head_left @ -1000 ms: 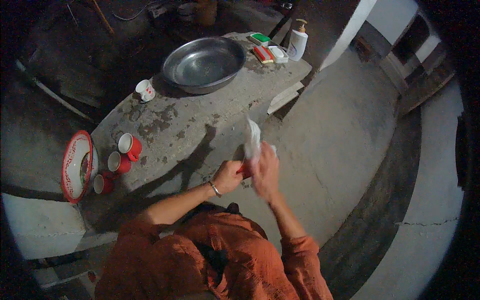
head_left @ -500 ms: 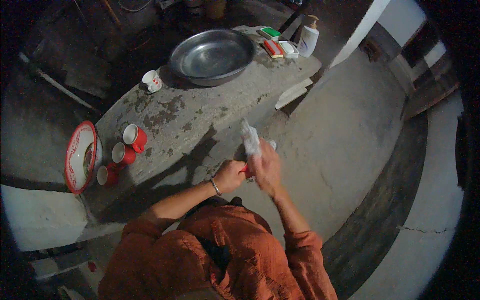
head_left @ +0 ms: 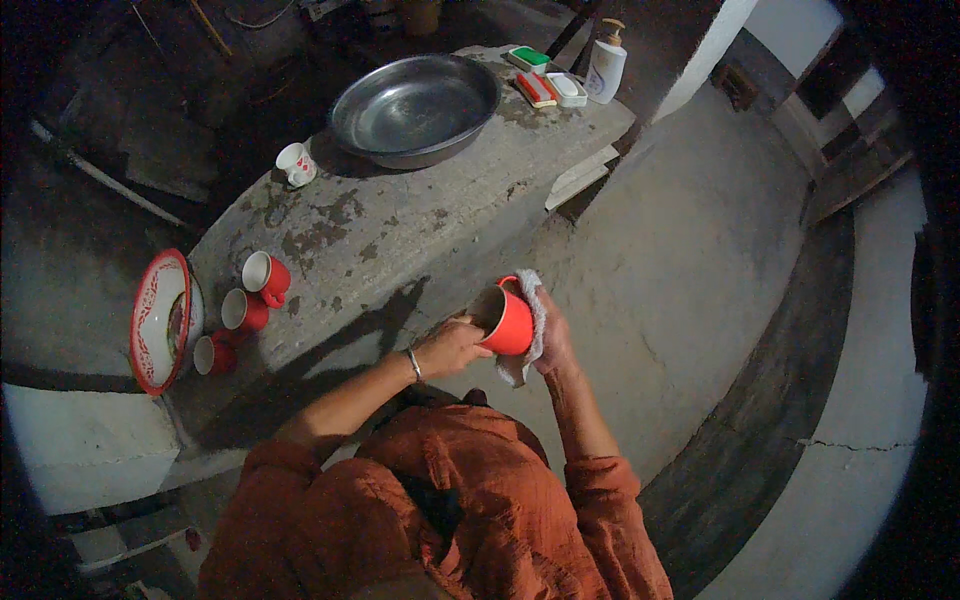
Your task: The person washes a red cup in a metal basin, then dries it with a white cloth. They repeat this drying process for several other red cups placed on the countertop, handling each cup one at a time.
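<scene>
A red mug (head_left: 514,326) is held tilted in front of my body, its mouth facing left and its handle at the top. My left hand (head_left: 452,346) grips it at the rim; some of those fingertips are hidden at the mug's mouth. A white cloth (head_left: 533,300) lies against the base side of the mug. Behind it, my right hand (head_left: 555,330) is closed on the cloth and presses it to the mug, its fingers mostly covered.
On the concrete ledge (head_left: 400,225) stand a metal basin (head_left: 415,105), a white cup (head_left: 297,165), three red mugs (head_left: 243,312), a red-rimmed enamel basin (head_left: 146,322) on its side, soap boxes (head_left: 536,90) and a pump bottle (head_left: 606,70). A white post (head_left: 705,60) rises beyond.
The red mug has turned so its wall and mouth show. The cloth, bunched above the right hand before, now spreads over the mug's base. My left hand has moved slightly left.
</scene>
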Demonstrator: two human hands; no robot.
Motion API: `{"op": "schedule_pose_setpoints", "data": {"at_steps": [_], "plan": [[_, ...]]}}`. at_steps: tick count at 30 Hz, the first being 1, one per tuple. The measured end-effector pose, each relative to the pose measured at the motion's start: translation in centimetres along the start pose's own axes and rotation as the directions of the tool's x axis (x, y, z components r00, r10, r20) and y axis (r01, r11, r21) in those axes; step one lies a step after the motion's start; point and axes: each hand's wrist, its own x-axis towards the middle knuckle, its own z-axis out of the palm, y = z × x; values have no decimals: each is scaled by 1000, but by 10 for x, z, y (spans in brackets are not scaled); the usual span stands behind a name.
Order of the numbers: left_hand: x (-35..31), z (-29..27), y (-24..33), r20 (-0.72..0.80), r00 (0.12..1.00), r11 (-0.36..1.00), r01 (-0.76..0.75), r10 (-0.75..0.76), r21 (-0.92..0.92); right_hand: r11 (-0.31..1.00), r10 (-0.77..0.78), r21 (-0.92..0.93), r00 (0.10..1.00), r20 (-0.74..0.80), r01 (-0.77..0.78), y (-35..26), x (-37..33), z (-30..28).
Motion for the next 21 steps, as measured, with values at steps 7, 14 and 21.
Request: {"op": "schedule_pose_setpoints", "data": {"at_steps": [7,14,21], "plan": [[7,-15,19,156,843,542,460,-515,-703,611,-576,-628,815,64,482,21,-14,10],[-6,-13,28,42,904,849,416,-426,-325,-215,-421,-694,576,701,687,-22,-32,27],[-12,-16,37,31,931,921,364,-364,-140,84,-463,-883,803,376,462,-18,-37,40]]}}
